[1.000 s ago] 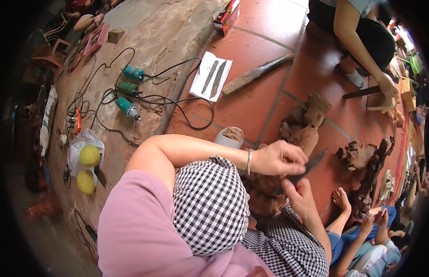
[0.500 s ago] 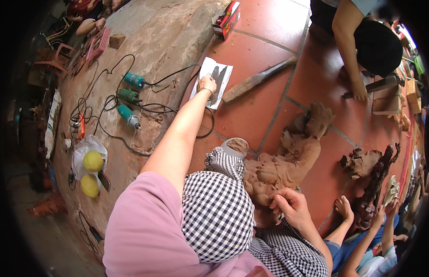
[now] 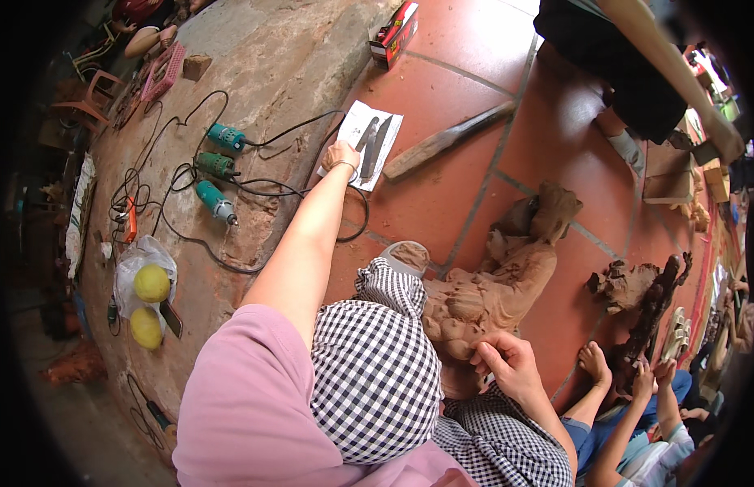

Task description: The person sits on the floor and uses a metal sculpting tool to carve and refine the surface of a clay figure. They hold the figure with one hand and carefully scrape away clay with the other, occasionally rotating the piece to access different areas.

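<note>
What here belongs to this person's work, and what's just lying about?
Likely part of the work:
carved brown wooden figure, nearest the right hand
flat dark strips on white paper, at the left hand

Apparently lying about:
two round yellow fruits
rectangular red-and-black box

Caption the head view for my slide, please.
Left hand at white paper with dark strips; right hand by carved wooden figure.
</note>
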Tool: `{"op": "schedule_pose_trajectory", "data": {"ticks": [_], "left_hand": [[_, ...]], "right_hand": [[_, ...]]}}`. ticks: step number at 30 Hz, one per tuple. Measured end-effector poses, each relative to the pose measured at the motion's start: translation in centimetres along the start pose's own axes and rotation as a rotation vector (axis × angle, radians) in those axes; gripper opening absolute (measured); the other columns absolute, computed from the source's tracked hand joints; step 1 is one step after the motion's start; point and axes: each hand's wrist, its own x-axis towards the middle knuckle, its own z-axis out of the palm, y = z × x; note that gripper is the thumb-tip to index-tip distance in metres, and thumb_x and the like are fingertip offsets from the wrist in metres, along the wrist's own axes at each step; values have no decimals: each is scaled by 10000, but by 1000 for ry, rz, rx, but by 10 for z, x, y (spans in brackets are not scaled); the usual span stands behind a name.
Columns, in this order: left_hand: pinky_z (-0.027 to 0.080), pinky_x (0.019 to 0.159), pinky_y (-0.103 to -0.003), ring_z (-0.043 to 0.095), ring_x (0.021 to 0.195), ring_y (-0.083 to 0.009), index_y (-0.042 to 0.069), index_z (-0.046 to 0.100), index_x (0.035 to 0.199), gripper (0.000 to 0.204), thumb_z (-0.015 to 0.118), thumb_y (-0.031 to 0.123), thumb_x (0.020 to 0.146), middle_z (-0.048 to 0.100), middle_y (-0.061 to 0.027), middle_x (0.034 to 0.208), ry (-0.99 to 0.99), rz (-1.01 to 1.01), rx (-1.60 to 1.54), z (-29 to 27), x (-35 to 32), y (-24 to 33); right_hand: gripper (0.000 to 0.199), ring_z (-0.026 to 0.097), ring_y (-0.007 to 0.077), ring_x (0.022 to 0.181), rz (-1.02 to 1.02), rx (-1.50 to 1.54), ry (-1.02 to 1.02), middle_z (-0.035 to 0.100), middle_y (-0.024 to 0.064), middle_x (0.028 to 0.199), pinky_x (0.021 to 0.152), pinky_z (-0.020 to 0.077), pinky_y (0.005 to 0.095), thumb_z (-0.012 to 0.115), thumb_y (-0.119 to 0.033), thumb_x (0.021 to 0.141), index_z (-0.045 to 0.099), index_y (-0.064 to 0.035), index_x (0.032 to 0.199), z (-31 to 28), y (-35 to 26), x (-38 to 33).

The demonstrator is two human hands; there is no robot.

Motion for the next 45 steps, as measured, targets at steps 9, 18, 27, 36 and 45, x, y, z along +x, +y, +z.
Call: {"op": "schedule_pose_trajectory", "data": {"ticks": [9, 18, 27, 36, 45], "left_hand": [[572, 917, -439, 701, 1116, -331, 83, 757, 1076, 219, 669, 137, 882, 734, -159, 1161, 34, 15, 112, 2, -4, 4], [574, 926, -445, 693, 1139, -333, 88, 759, 1105, 240, 683, 130, 881, 724, -170, 1192, 66, -38, 146, 7, 11, -8], [562, 952, -458, 681, 1155, -337, 52, 733, 1080, 210, 659, 97, 889, 715, -193, 1189, 139, 35, 188, 12, 11, -12], [606, 847, -420, 733, 1010, -319, 23, 706, 1093, 240, 523, 136, 988, 736, -204, 1068, 176, 348, 439, 12, 2, -5], [575, 900, -489, 717, 1035, -373, 81, 768, 1004, 189, 613, 109, 899, 743, -199, 1055, 210, 247, 282, -6, 7, -11]], "right_hand": [[168, 661, 101, 733, -29, 14, 11, 711, 56, 849, 667, 550, 245, 622, -118, 1020, 689, 31, 1059, 1, 4, -1], [179, 671, 113, 740, -44, -21, -3, 720, 66, 855, 672, 556, 256, 637, -123, 1013, 692, 35, 1075, 1, 2, -1], [176, 673, 113, 729, -50, -33, -8, 724, 68, 848, 661, 556, 256, 642, -125, 1008, 695, 31, 1071, 1, 1, -1], [173, 684, 117, 741, -53, -44, -12, 726, 71, 853, 670, 565, 256, 641, -124, 1008, 693, 29, 1070, 0, 1, -1], [171, 680, 118, 748, -56, -32, -17, 723, 71, 869, 674, 564, 258, 638, -124, 1010, 690, 29, 1066, -1, 2, -1]]}}
